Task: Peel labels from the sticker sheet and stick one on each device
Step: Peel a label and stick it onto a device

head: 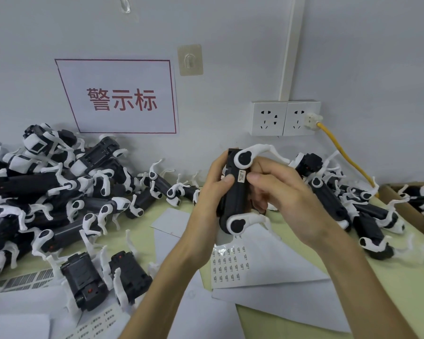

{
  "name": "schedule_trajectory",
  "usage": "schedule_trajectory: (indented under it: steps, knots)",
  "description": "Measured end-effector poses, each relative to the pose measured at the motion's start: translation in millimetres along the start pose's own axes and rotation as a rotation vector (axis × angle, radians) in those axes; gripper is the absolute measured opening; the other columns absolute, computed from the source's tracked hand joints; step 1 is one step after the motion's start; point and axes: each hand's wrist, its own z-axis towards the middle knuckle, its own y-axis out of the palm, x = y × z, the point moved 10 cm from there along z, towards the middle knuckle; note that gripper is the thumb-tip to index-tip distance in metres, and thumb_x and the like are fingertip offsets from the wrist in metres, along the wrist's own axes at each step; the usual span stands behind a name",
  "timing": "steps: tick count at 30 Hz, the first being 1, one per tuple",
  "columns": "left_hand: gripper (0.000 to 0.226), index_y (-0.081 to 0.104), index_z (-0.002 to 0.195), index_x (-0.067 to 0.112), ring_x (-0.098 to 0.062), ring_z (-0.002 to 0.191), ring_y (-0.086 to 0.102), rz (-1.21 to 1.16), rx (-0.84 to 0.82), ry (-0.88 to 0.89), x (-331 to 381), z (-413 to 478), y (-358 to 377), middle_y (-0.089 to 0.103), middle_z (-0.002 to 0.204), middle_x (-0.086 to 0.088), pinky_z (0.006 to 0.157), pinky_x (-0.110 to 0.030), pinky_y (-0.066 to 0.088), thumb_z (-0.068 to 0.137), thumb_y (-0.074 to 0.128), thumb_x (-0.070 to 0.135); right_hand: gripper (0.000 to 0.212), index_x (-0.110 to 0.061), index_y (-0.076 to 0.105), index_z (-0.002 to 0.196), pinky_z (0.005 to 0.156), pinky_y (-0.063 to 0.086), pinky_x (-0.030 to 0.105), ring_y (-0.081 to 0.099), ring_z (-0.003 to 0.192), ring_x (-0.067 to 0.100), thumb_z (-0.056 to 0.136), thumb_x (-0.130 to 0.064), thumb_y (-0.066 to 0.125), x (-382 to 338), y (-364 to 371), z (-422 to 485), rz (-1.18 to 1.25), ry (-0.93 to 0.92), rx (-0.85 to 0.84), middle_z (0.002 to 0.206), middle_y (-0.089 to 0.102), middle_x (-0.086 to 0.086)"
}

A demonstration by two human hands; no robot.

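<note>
Here, mid-scene, both hands hold one black plastic robot-dog device with white legs up above the pale green table. The left hand grips its left side, fingers curled round it. The right hand curls round the right side, its thumb pressing a small white label onto the black body. The glossy sticker sheet lies flat on the table, nearer, below the hands.

device above sticker sheet | device pile left | outlets behind

Head-worn view, down over table.
</note>
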Motion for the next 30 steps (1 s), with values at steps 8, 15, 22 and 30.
schedule_trajectory:
  steps: [8,15,22,30]
  knots:
    - [0.034,0.059,0.132,0.029,-0.013,0.093,0.07,0.135,0.068,-0.036,-0.6,0.0,-8.4,0.072,0.103,0.003,0.078,-0.027,0.057,0.1,0.056,0.04,0.032,-0.026,0.046,0.062,0.056,0.039,0.02,0.042,0.054,0.008,0.093,-0.021,0.054,3.7,0.9,2.0,-0.144,-0.04,0.007,0.055,0.044,-0.011]
    - [0.027,0.069,0.114,0.045,-0.007,0.089,0.068,0.103,0.123,-0.107,-6.8,0.7,-19.1,0.073,0.099,0.01,0.07,-0.023,0.053,0.103,0.046,0.034,0.03,-0.02,0.043,0.062,0.056,0.032,0.037,0.036,0.057,0.019,0.088,-0.024,0.057,10.0,9.5,1.8,-0.197,-0.018,0.042,0.06,0.038,0.0]
    - [0.033,0.064,0.125,0.036,-0.013,0.096,0.066,0.09,0.083,-0.112,-10.8,1.7,-13.9,0.071,0.102,0.004,0.08,-0.033,0.051,0.098,0.047,0.028,0.034,-0.022,0.043,0.054,0.053,0.03,0.027,0.034,0.055,0.016,0.085,-0.022,0.056,11.6,4.6,3.9,-0.131,0.01,0.059,0.056,0.039,-0.004]
    - [0.04,0.055,0.133,0.036,-0.009,0.086,0.067,0.135,0.106,-0.144,-14.3,1.5,-25.1,0.07,0.092,0.013,0.084,-0.029,0.051,0.095,0.063,0.038,0.032,-0.01,0.037,0.052,0.048,0.021,0.023,0.022,0.049,0.017,0.072,-0.027,0.056,-13.1,-38.3,-7.8,-0.116,-0.175,0.26,0.049,0.028,0.003]
